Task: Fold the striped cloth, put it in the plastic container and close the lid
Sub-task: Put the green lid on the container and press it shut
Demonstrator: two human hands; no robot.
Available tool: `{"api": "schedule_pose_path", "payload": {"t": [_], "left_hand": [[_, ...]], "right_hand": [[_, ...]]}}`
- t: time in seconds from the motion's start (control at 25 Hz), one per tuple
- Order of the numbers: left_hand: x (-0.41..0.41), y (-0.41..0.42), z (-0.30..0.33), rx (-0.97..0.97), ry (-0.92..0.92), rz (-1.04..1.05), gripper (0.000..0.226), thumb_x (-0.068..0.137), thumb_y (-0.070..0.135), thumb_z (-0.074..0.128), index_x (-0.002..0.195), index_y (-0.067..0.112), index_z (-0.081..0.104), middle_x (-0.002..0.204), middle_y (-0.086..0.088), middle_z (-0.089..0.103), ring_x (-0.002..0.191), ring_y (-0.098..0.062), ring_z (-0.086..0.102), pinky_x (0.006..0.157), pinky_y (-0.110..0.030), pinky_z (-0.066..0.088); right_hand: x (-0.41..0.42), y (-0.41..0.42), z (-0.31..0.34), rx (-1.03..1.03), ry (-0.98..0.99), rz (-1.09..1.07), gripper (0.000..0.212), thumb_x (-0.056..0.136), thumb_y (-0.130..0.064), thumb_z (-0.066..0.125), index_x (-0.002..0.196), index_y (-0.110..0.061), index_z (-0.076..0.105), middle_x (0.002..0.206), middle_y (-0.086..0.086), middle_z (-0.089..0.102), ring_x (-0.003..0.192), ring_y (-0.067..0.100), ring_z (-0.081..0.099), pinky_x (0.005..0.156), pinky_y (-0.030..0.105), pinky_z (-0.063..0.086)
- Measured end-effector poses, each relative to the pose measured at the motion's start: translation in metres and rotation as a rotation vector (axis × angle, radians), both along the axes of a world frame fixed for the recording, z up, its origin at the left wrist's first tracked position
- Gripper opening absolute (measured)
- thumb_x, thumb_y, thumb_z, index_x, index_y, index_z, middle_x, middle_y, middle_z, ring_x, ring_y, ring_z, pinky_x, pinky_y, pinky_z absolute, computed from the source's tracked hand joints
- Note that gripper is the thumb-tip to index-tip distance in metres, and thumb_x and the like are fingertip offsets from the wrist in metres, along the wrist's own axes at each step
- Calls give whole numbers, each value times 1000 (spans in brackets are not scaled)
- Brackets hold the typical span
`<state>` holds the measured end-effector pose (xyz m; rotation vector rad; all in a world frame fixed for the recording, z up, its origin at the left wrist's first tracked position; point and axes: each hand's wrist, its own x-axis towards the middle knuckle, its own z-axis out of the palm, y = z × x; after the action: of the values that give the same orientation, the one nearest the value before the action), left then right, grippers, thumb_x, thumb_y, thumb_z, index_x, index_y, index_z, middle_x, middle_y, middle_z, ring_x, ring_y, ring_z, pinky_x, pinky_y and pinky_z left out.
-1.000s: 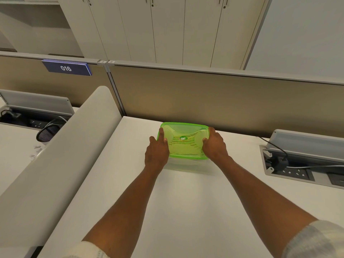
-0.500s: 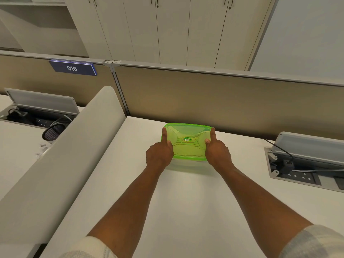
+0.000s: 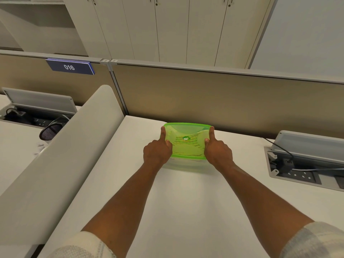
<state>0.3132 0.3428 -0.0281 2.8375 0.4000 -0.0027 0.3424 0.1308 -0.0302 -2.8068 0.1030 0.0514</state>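
Note:
A plastic container with a translucent green lid (image 3: 187, 131) stands on the white desk (image 3: 186, 192) near the back partition. Dark stripes of the striped cloth (image 3: 188, 147) show faintly through the lid. My left hand (image 3: 157, 151) grips the container's left side, thumb stretched along the lid's left edge. My right hand (image 3: 217, 150) grips the right side, thumb laid along the lid's right edge. The container's clear body is mostly hidden behind my hands.
A tan partition (image 3: 204, 97) runs close behind the container. A curved white divider (image 3: 65, 155) borders the desk on the left. An open cable box with sockets and cords (image 3: 305, 164) sits at the right. A neighbouring desk at the left holds another cable box (image 3: 37, 112).
My thumbs have slid from the lid's middle edges toward its far corners and now lie straight along the sides. The container stays in place.

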Motion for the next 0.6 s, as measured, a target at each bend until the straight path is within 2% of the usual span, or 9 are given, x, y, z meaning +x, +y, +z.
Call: {"api": "schedule_pose_path", "payload": {"t": [0.16, 0.48, 0.6], "left_hand": [[-1, 1, 0, -10, -1, 1, 61, 97, 41, 23, 154, 33, 3, 82, -13, 63, 71, -32, 53, 66, -37, 38], [-1, 2, -6, -33, -43, -1, 60, 98, 42, 22, 154, 33, 4, 71, -7, 51, 67, -32, 51, 64, -36, 38], [0, 7, -13, -98, -51, -15, 58, 100, 46, 22, 154, 35, 3, 77, -13, 58, 80, -38, 60, 68, -39, 41]], "right_hand": [[1, -1, 1, -4, 23, 12, 57, 101, -36, 25, 154, -27, 4, 100, 19, 67, 91, 39, 63, 69, 39, 39], [0, -1, 2, 11, 34, 15, 56, 102, -37, 23, 154, -27, 6, 104, 19, 67, 95, 40, 62, 71, 40, 38], [0, -1, 2, 11, 28, 17, 56, 102, -37, 23, 154, -27, 6, 102, 19, 67, 94, 39, 62, 70, 40, 39]]}}
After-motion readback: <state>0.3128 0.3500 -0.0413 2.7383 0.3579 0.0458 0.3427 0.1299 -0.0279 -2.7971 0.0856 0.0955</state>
